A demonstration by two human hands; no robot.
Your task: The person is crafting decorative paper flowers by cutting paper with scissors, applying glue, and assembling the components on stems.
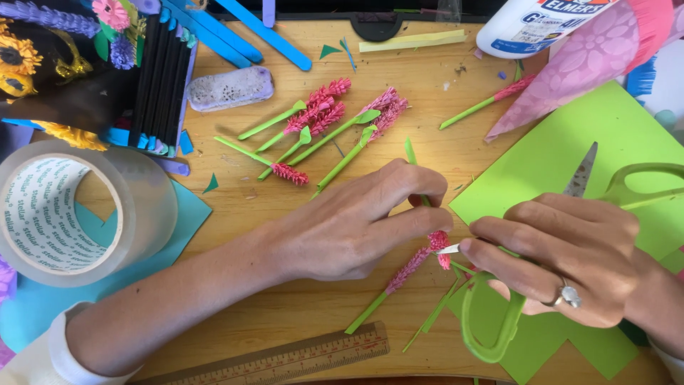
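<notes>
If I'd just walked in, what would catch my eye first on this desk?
Two hands meet at the centre: the left hand pinches a pink paper flower on a green stem, and the right hand touches its tip beside green scissors. Above them, finished pink flowers lie in a loose row on the wooden table. At the left edge sits a big tape roll.

Light wooden tabletop (pixel 299 306) under bright, probably natural light.
</notes>
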